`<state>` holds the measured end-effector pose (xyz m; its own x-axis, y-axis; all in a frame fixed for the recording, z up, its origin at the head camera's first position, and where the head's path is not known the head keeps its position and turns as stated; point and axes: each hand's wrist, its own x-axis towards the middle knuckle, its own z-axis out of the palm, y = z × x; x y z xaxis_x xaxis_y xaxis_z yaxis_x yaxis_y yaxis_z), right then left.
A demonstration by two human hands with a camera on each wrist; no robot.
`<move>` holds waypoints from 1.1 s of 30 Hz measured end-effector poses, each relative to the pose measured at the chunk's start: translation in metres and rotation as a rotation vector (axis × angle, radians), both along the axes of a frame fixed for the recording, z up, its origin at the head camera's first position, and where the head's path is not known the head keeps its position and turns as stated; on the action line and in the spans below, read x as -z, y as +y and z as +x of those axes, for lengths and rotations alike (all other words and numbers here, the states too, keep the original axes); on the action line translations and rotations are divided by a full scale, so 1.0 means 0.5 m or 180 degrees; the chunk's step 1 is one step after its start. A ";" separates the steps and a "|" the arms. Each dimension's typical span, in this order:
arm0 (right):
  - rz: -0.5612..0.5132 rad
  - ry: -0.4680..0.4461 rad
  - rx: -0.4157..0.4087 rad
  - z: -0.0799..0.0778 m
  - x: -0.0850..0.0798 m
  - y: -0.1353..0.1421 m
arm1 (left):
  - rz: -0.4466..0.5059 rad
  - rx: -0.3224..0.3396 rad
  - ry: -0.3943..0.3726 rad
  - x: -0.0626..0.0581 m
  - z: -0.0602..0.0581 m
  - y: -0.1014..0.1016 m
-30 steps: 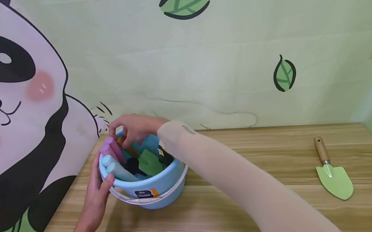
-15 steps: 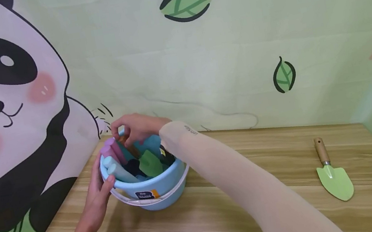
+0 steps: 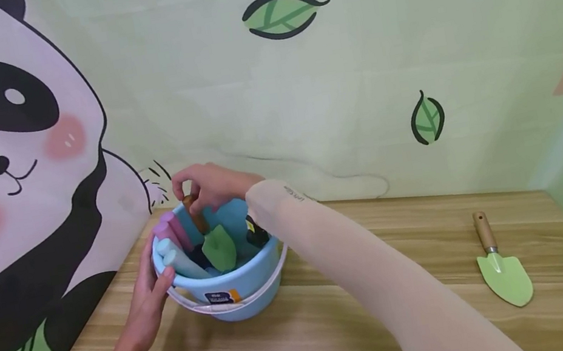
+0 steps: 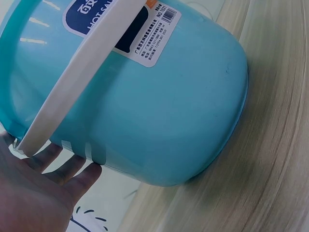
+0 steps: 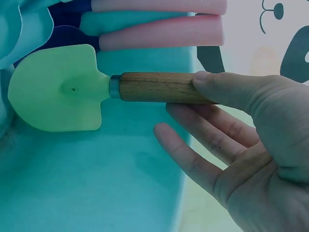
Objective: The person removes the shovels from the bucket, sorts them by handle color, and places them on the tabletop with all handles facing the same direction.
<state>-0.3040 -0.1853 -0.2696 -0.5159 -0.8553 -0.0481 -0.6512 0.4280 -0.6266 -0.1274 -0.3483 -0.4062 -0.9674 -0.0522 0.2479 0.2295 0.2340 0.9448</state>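
Observation:
With its thumb and fingertips, my right hand (image 3: 219,183) pinches the wooden handle of a small green hand trowel (image 3: 219,249). The trowel's blade points down inside a light blue bucket (image 3: 253,278). In the right wrist view the handle (image 5: 154,87) lies between thumb and fingers, and the other fingers spread beneath it. My left hand (image 3: 143,298) holds the bucket's left side, thumb at the rim. Its fingers (image 4: 86,181) touch the outer wall below the white carrying handle (image 4: 79,72). Tools with pink handles (image 5: 166,33) and pale blue handles (image 3: 184,261) stand in the bucket.
A second green trowel (image 3: 505,278) with a wooden handle lies on the wooden table (image 3: 351,336) at the right. Behind the table hangs a pale green backdrop (image 3: 328,88) printed with a panda and leaves.
My right hand has lifted the trowel slightly up and to the right, so more of its handle shows above the other tools. The left hand stays at the bucket.

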 end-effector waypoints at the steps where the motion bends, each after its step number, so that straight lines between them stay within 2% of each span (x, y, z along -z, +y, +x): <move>1: -0.0019 0.0008 0.0000 -0.002 -0.001 0.001 | 0.0001 0.0005 0.0010 0.000 0.000 0.000; 9: -0.0180 0.0035 0.0044 -0.006 -0.015 0.017 | -0.0014 0.0033 0.0055 0.003 -0.003 0.001; 16: -0.0281 0.0287 0.0036 -0.006 -0.029 0.027 | -0.0073 -0.0007 0.0025 0.004 -0.002 -0.001; 22: -0.0320 0.0367 0.0077 -0.010 -0.035 0.034 | -0.0065 -0.0007 0.0028 0.005 -0.003 -0.002; 33: -0.0336 0.0374 0.0111 -0.015 -0.037 0.052 | -0.0077 -0.0015 0.0047 0.006 -0.004 -0.002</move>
